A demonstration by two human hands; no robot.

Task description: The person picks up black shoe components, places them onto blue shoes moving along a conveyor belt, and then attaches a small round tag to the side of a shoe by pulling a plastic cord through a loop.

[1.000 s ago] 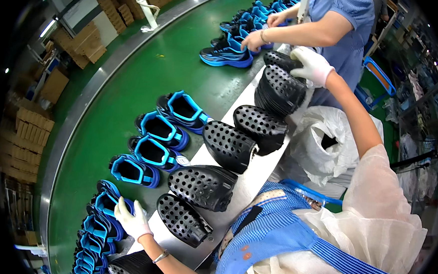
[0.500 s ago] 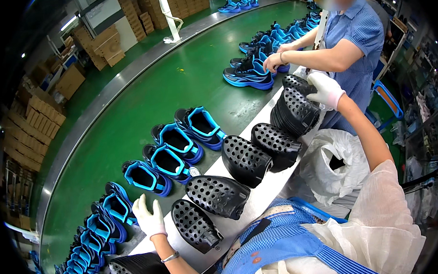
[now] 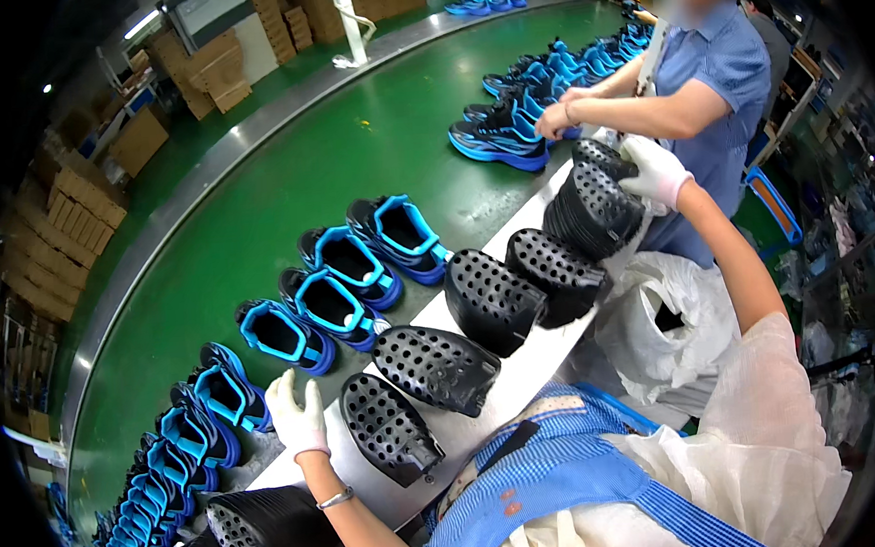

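My left hand [image 3: 298, 414], in a white glove, has its fingers apart and holds nothing. It hovers at the white ledge's edge, between a black-and-blue sneaker [image 3: 286, 335] and a black perforated plastic shoe insert [image 3: 389, 427]. My right hand [image 3: 656, 174], also gloved in white, is stretched to the far end of the ledge. Its fingers bend onto the rear end of a small perforated shoe insert [image 3: 601, 155], beside a thick nested stack of inserts [image 3: 594, 204]; the fingertips are partly hidden. More inserts lie between my hands, toes toward the sneakers.
The white ledge [image 3: 346, 492] runs along a green conveyor [image 3: 206, 258] with rows of sneakers. Another insert stack [image 3: 273, 529] lies at the near left. A white plastic bag [image 3: 704, 292] stands right of the ledge. A co-worker in blue [image 3: 697, 97] handles sneakers at the far right.
The view has shifted slightly, so the ledge and inserts appear a little higher. My left hand stays empty with spread fingers, and my right hand stays at the far inserts.
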